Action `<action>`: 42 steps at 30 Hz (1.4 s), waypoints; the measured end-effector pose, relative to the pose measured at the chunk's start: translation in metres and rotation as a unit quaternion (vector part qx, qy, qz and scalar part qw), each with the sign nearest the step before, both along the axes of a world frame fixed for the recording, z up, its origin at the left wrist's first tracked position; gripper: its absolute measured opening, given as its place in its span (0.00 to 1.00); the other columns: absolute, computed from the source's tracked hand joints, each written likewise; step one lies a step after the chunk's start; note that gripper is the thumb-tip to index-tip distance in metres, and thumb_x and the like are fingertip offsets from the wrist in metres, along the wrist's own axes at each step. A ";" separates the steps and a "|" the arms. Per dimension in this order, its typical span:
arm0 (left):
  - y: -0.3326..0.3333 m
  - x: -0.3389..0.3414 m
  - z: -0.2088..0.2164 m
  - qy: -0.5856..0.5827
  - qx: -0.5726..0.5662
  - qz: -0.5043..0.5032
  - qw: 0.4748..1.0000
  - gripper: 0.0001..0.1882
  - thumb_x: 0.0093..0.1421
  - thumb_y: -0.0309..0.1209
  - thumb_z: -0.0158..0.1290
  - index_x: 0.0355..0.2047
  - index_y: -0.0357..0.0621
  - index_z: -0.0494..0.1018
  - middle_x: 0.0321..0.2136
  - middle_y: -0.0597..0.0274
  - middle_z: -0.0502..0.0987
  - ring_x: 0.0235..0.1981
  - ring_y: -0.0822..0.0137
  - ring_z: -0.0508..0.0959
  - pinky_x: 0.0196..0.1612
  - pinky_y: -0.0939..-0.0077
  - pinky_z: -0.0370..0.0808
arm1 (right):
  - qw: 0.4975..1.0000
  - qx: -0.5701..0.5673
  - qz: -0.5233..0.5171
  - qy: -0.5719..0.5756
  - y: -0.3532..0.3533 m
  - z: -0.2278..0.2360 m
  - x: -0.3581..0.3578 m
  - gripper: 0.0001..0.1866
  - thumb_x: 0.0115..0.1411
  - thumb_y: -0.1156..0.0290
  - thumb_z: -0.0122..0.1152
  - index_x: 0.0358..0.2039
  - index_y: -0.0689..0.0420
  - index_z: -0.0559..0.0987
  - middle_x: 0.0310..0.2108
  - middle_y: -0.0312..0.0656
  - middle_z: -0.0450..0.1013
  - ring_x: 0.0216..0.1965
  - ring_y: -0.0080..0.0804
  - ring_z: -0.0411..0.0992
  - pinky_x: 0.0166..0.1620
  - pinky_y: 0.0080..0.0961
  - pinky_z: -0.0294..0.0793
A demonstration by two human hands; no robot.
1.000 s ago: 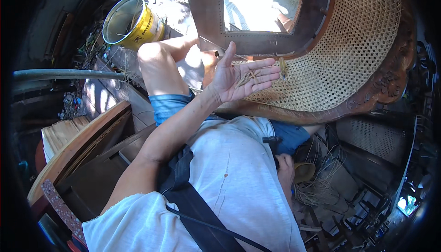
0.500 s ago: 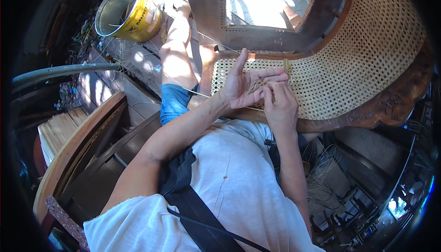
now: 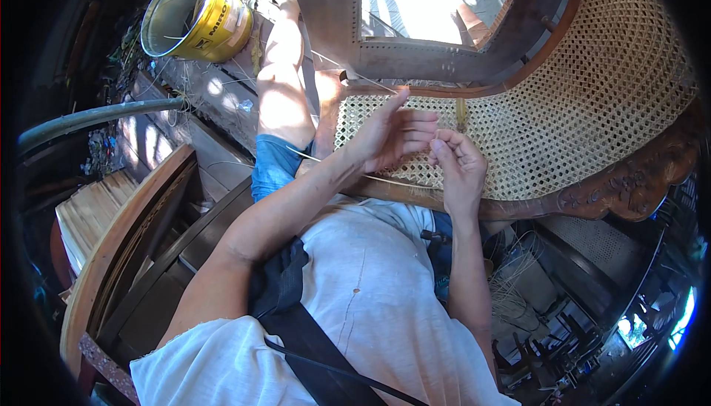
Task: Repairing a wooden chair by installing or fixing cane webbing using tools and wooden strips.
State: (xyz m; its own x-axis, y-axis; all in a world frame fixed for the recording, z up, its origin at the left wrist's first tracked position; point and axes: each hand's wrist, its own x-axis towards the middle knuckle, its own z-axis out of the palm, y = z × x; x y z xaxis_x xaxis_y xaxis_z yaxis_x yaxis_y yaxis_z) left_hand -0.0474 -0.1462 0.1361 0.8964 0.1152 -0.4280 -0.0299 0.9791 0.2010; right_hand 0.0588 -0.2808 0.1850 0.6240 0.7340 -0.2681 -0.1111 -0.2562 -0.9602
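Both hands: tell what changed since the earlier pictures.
The right hand, now pinched, rose from the person's side toward the left hand; whether it holds anything is unclear. The left hand tilted; its slivers no longer show. The cane panel stayed put.

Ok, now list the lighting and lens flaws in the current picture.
Head view: glare burns the area inside the dark frame nearly white; head view: the bare leg is sunlit, the cane panel dimmer; head view: corners fall to black.
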 end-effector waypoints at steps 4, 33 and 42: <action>0.006 -0.006 0.003 0.044 0.444 0.037 0.894 0.17 0.61 0.38 0.61 0.48 0.43 0.79 0.18 0.77 0.70 0.20 0.84 0.66 0.23 0.85 0.63 | 0.969 0.065 -0.032 0.238 0.003 0.008 0.010 0.04 0.64 0.79 0.57 0.39 0.62 0.76 0.32 0.40 0.77 0.30 0.21 0.74 0.35 0.17 0.75; 0.068 0.007 -0.066 0.124 0.721 -0.153 0.664 0.09 0.62 0.30 0.53 0.39 0.40 0.79 0.31 0.46 0.79 0.33 0.48 0.80 0.37 0.59 0.76 | 0.953 -0.210 0.203 -0.084 0.097 -0.083 0.054 0.09 0.64 0.73 0.55 0.39 0.64 0.80 0.26 0.40 0.78 0.28 0.24 0.77 0.34 0.23 0.77; 0.057 -0.004 -0.088 0.299 0.702 -0.162 0.625 0.12 0.61 0.33 0.53 0.41 0.42 0.79 0.31 0.43 0.80 0.33 0.45 0.80 0.40 0.57 0.77 | 0.856 -0.278 0.406 -0.160 0.138 -0.130 0.090 0.09 0.58 0.72 0.56 0.33 0.63 0.81 0.20 0.41 0.74 0.24 0.25 0.72 0.32 0.28 0.72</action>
